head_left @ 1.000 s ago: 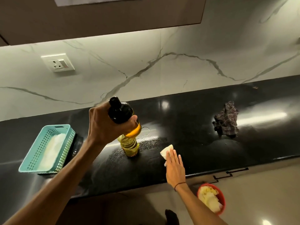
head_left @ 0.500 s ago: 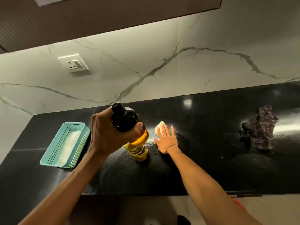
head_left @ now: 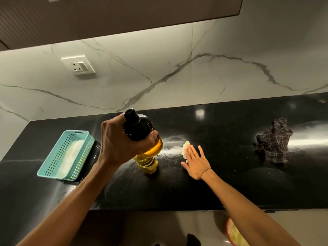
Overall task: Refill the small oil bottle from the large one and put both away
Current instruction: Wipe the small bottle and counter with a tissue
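My left hand [head_left: 119, 144] grips the small oil bottle [head_left: 147, 150] around its black top, lifted slightly above the black counter [head_left: 230, 183]. The bottle holds yellow oil and has a black cap. My right hand [head_left: 195, 162] lies flat on the counter just right of the bottle, fingers spread, pressing a pale tissue [head_left: 185, 147] onto a smeared wet patch. No large oil bottle is in view.
A teal perforated basket [head_left: 53, 167] with something white inside sits at the left of the counter. A dark checked cloth [head_left: 274, 141] lies crumpled at the right. A wall socket [head_left: 78, 65] is on the marble backsplash. A red bin [head_left: 234, 233] stands on the floor below.
My right hand with the tissue slid from the counter's front edge to behind the bottle, then out to the right. The left hand kept holding the bottle. The camera view shifted left.
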Demonstrator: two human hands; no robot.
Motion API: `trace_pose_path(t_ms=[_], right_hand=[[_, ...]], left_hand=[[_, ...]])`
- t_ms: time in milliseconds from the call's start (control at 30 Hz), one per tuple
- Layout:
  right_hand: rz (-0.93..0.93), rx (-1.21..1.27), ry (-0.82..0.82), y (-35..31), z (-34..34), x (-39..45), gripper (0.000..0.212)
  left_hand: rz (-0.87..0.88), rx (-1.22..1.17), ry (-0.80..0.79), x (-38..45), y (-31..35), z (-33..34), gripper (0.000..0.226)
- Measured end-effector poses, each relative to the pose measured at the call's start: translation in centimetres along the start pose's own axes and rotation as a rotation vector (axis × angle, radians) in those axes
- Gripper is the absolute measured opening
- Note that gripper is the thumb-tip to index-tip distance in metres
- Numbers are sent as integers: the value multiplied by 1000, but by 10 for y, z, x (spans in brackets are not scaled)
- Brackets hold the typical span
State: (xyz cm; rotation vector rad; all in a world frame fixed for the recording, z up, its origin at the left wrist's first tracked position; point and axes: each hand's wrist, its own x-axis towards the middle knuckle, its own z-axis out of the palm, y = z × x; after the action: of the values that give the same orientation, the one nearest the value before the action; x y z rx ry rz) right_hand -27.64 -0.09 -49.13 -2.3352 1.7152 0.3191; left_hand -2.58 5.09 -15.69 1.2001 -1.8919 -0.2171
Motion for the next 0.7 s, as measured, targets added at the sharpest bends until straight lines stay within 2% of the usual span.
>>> trace_pose_path(t_ms=[67,133,300,433,500,600,700], right_hand=[[47,40,-28,-12,-13,27,85],[15,62,-46,-36,-24,56,82],[-288,-54,-7,-87,-23,69,71],[-444,-108,90,-60,1,22,72],[-386,-109,97,-33,7,7,73],[-182,-109,88,-8,-2,15,76],[-66,-68,1,-22,-19,38,76]], left_hand=[[5,4,12,-4,2,-5,34],[21,7,24,-7,3,-12,33],[10,38,43,-9,-3,-32,32],[-23,18,57,-10,-9,-47,30],[-20,20,65,-12,-10,-50,30],[-24,10,58,-14,-12,-49,30],[-24,-11,24,-16,-11,-43,30]])
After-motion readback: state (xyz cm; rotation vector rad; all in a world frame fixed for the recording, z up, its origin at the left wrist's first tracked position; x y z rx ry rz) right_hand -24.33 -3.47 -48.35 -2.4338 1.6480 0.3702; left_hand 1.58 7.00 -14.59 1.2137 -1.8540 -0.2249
